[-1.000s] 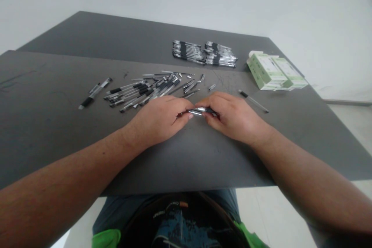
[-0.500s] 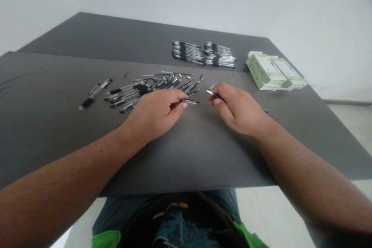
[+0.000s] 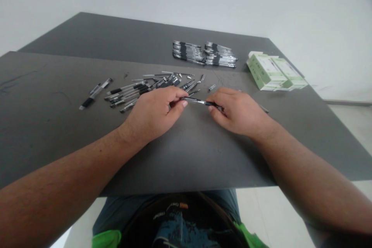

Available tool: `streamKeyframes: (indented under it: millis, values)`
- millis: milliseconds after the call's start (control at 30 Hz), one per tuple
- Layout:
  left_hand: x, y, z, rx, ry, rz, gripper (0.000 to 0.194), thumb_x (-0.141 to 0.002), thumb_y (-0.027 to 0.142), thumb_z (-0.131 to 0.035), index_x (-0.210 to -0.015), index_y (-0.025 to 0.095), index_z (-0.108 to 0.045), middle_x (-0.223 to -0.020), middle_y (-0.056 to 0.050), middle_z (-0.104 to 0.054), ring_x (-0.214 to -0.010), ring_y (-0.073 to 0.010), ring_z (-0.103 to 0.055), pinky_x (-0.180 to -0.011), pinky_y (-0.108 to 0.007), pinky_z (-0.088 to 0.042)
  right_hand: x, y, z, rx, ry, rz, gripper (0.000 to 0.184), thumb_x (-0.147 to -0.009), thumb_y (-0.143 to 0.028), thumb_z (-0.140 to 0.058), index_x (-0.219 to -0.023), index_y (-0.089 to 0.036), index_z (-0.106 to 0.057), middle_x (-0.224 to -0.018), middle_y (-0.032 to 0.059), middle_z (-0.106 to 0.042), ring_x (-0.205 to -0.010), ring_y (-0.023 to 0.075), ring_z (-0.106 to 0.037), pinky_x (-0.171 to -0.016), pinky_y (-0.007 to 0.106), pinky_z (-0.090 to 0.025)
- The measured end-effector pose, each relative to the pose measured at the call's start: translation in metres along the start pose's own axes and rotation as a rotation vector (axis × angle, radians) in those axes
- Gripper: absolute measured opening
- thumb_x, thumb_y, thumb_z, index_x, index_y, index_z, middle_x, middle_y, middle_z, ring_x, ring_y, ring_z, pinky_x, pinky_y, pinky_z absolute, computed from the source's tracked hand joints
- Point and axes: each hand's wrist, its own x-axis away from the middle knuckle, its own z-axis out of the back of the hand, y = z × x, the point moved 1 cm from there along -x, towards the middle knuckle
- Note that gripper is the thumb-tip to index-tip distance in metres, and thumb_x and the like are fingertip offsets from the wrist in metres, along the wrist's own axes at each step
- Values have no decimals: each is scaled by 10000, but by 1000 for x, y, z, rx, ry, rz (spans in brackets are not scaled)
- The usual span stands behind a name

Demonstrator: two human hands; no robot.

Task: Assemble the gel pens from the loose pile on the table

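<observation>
My left hand [image 3: 158, 110] and my right hand [image 3: 236, 110] meet over the middle of the dark grey table [image 3: 186, 151]. Both pinch one slim black and silver pen [image 3: 200, 102] that spans the gap between them, the left hand on its left end and the right hand on its right end. Just beyond my left hand lies a loose scatter of pens and pen parts [image 3: 145, 87]. A single pen [image 3: 94, 93] rests apart at the left.
Two neat bundles of pens [image 3: 203, 53] lie at the far side of the table. Green and white cartons [image 3: 274, 71] stand at the far right near the table edge. Small loose pen parts [image 3: 211, 87] lie ahead of my right hand.
Half a second ago my hands were apart, each holding a separate pen piece. They have come back together and the pieces now line up as one pen between them.
</observation>
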Motion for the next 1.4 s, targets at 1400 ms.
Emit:
streamKeyframes:
  millis: [1400]
  values:
    - [-1,-3,-7,-32,-124,-121,348,-1061,371,-575,-1259,235,-826,-1184,-69,-862,-1121,-266,-798,-957,-371,-584,4,-5,-6,33,-56,49,465,-1107,-261,-582,-1556,-161,-650,-1348,156,-833,-1111,318,-835,-960,441,-653]
